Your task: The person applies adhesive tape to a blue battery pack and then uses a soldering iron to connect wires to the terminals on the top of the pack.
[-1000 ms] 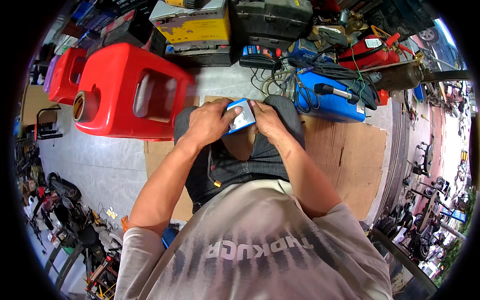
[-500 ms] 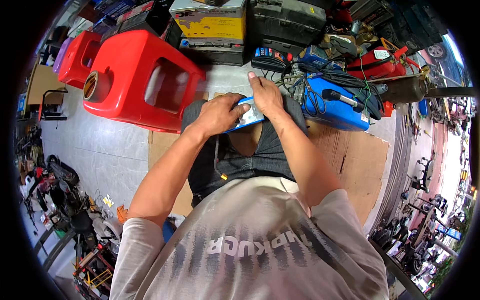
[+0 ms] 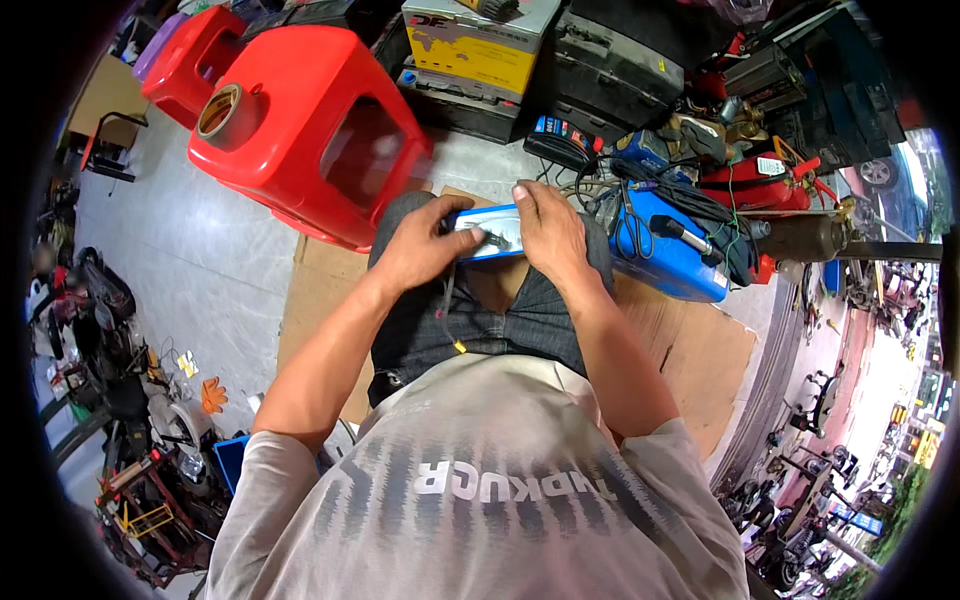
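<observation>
Above my lap I hold a flat, blue-edged pack [image 3: 490, 217], which looks like a battery pack with a silvery-white top face. My left hand [image 3: 422, 242] grips its left end, the thumb lying across the face over a dark patch. Around the right end closes my right hand [image 3: 553, 237], thumb on the near-top edge. A thin lead [image 3: 446, 295] hangs beside the left end over my thigh, with a yellow connector [image 3: 460, 347] at its tip. Whether the lead joins the pack is hidden by my left hand. The fingers underneath are out of sight.
A red plastic stool [image 3: 290, 90] carries a roll of tape [image 3: 222, 118] at front left. At right, a blue case [image 3: 665, 262] has black cables and scissors [image 3: 632, 232] on it. Cardboard [image 3: 690, 345] lies beneath me. Boxes [image 3: 480, 55] stand ahead.
The pack has turned to show more of its top face. My right thumb, raised before, now lies down on the pack's edge. The whole view has shifted and turned a little.
</observation>
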`<action>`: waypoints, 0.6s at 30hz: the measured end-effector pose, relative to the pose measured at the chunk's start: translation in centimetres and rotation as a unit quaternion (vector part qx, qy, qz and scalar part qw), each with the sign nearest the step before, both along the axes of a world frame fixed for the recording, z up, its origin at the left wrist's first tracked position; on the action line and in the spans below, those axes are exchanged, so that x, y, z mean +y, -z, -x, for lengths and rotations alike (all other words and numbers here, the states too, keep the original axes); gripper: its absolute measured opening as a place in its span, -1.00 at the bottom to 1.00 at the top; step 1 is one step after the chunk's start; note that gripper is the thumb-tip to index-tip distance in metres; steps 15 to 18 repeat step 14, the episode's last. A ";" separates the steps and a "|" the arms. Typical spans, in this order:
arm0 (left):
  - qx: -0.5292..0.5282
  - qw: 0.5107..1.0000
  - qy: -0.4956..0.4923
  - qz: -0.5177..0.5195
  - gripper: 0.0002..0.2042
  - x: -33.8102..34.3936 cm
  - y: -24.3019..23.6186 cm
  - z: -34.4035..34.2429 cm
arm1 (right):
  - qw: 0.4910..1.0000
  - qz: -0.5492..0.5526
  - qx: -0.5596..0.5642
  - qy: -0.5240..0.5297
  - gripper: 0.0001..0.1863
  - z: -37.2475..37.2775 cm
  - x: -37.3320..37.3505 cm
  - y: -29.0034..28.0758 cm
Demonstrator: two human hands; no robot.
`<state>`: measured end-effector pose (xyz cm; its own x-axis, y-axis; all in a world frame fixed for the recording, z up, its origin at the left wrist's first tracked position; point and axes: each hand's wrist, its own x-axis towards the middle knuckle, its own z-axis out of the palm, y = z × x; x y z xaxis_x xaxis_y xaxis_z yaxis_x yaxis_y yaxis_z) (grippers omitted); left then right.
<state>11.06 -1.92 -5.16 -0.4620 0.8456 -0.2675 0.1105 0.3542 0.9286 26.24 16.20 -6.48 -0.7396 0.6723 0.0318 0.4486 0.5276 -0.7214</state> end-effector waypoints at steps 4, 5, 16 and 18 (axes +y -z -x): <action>0.256 0.965 0.017 0.056 -0.03 -2.1 -1.6 -2.8 | 0.999 -0.003 -0.014 -0.048 -0.55 -0.6 0.0 0.4; 0.236 0.969 0.013 0.066 -0.05 -2.5 -1.4 -2.6 | 0.999 0.003 -0.019 -0.050 -0.56 -0.6 0.1 0.3; 0.332 0.927 0.115 0.135 -0.61 -2.0 -4.3 2.5 | 0.996 0.046 -0.008 -0.072 -0.57 -0.9 0.4 -0.2; 0.332 0.927 0.115 0.135 -0.61 -2.0 -4.3 2.5 | 0.996 0.046 -0.008 -0.072 -0.57 -0.9 0.4 -0.2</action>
